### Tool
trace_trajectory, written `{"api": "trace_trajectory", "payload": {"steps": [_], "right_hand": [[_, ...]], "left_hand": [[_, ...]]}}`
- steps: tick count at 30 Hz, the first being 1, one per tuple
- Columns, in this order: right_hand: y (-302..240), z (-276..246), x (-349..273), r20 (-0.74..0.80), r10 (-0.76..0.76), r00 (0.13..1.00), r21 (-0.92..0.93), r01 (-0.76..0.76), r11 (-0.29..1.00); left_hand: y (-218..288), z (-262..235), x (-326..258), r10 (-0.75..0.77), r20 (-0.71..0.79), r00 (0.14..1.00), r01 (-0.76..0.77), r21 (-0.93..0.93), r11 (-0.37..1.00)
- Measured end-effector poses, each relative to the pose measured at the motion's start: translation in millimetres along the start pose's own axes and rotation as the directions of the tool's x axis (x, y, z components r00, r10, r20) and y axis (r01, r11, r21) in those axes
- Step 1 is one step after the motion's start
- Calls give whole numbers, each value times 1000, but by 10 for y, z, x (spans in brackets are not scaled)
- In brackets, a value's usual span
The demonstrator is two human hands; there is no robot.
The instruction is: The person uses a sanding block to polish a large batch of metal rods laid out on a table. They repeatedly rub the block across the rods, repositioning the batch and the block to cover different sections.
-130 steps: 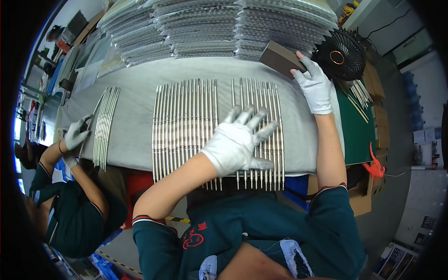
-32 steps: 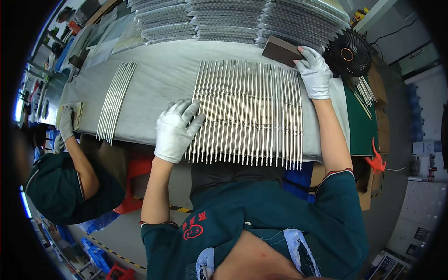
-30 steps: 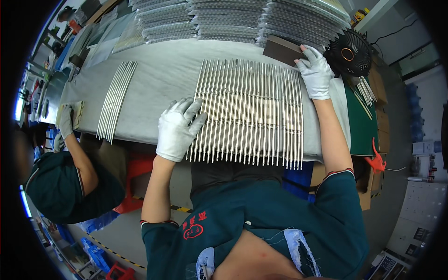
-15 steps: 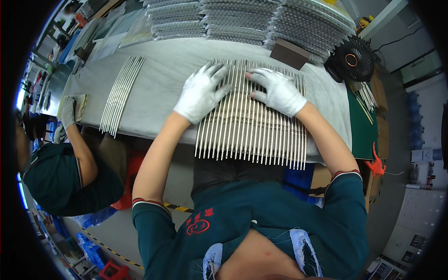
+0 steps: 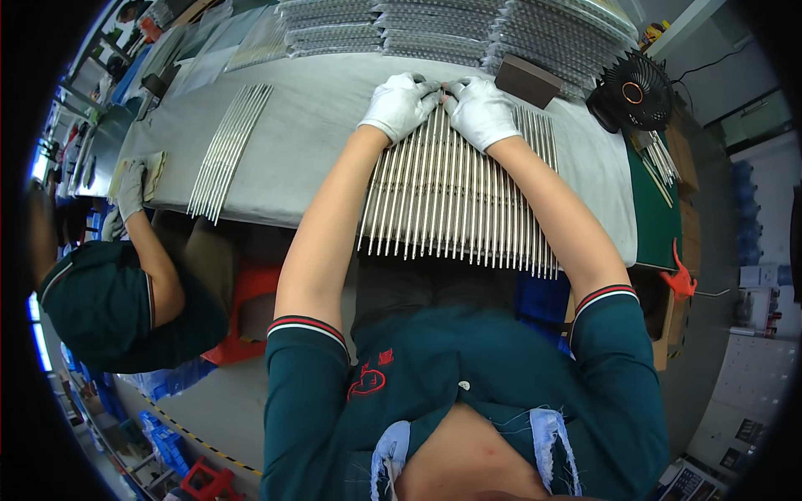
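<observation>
A row of slim, shiny metal rods lies side by side on the cloth-covered table, their near ends jutting past its front edge. Both my hands wear white gloves and meet over the far ends of the middle rods. My left hand is closed, its thumb and fingertips pinching at a rod's end. Close beside it, my right hand has its fingers bent in at the same spot, with bare fingertips poking out of the glove. My gloves hide the far ends of several rods.
A smaller group of rods lies to the left. Bubble-wrapped stacks line the back, with a brown block before them. A black fan stands at right, above a red air gun. A co-worker's gloved hand rests at the left.
Both my hands have slid away from me to the rods' far ends and drawn together, their spread fingers now closed in. The view has shifted slightly.
</observation>
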State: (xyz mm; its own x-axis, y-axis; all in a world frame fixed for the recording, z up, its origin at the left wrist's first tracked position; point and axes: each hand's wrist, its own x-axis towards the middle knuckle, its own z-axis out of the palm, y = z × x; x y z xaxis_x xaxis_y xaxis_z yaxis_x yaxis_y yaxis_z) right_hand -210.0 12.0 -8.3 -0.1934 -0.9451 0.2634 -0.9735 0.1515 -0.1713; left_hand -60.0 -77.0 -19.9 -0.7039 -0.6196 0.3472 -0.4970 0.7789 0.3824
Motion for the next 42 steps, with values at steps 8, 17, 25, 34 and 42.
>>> {"api": "trace_trajectory", "payload": {"steps": [8, 17, 25, 34, 42], "right_hand": [[-91, -40, -329, -35, -59, 998, 16, 60, 998], [39, -318, -651, -37, -289, 957, 96, 292, 952], [6, -1227, -1858, 426, -434, 794, 165, 404, 900], [-58, -703, -2047, 183, -417, 891, -49, 431, 901], [-73, -568, -1971, 169, -442, 881, 88, 434, 897]], "left_hand": [[171, -1, -343, 8, -44, 999, -6, 48, 999], [228, -429, -850, 75, -96, 993, -87, -126, 988], [144, -1239, -1907, 94, 326, 941, -147, 143, 979], [413, -523, -1548, 630, 177, 756, -648, 61, 759], [846, -194, -1448, 726, -224, 650, -752, -56, 657]]}}
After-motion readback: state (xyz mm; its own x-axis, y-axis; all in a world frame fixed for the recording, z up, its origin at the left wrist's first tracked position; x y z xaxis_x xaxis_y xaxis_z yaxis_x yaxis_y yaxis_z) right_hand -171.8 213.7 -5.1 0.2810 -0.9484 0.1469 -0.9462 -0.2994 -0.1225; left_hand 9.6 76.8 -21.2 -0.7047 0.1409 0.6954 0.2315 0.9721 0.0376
